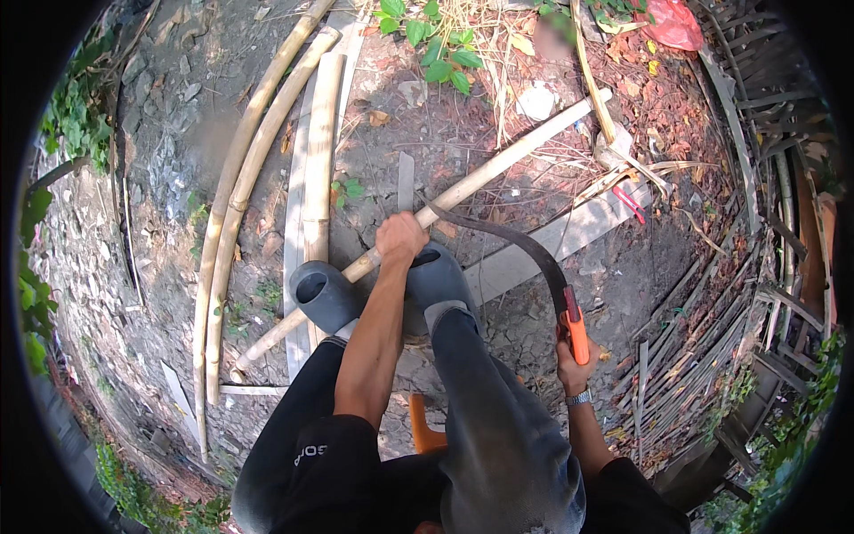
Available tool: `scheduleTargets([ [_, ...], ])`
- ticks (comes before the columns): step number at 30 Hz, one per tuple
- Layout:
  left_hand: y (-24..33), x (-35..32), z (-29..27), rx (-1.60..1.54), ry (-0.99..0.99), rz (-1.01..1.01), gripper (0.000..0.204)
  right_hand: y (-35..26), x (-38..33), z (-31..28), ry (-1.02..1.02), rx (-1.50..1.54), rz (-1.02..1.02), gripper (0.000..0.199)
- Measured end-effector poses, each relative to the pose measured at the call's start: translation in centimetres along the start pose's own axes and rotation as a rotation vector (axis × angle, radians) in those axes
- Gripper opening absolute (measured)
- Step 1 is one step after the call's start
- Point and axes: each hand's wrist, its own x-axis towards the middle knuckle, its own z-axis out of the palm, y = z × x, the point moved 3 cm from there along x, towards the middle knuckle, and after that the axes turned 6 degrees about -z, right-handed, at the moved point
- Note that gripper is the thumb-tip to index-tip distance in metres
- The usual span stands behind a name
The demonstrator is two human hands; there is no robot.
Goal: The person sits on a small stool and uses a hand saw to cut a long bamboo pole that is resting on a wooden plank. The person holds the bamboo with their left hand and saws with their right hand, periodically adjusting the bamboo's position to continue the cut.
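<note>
My left hand (402, 237) is wrapped around a light bamboo pole (516, 156), which slants from the lower left up to the far right. In my right hand (579, 363) is a pruning saw (547, 267) with an orange handle and a dark curved blade. The blade reaches left to the pole, its tip end at the pole just right of my left hand. My feet, in grey rubber clogs (325, 300), are on either side of my left forearm, close against the pole. The pole's lower left end rests near the ground.
Several long bamboo poles (233, 200) lie lengthwise on the left. A flat grey board (569, 231) lies beyond the saw, with a small red object (629, 205) on it. Thin sticks (685, 347) are heaped at right. Part of an orange stool (425, 427) shows beneath me.
</note>
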Motion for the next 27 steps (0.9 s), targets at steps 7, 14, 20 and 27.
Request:
scheduleTargets([
  [7, -0.7, 0.3, 0.3, -0.095, 0.12, 0.04, 0.043, -7.2, 0.1, -7.0, -0.433, -0.191, -0.237, 0.013],
  [14, -1.5, -0.5, 1.3, -0.197, 0.359, 0.081, 0.042, -17.2, 3.0, -6.3, -0.485, -0.278, -0.211, 0.014],
  [20, -1.9, -1.6, 2.2, -0.229, 0.568, 0.161, 0.044, -26.6, 5.6, -4.5, -0.523, -0.034, -0.187, 0.029],
  [27, -1.9, -2.4, 2.2, -0.301, 0.556, 0.147, 0.044, -32.6, 7.2, -2.0, -0.567, -0.064, -0.191, 0.039],
])
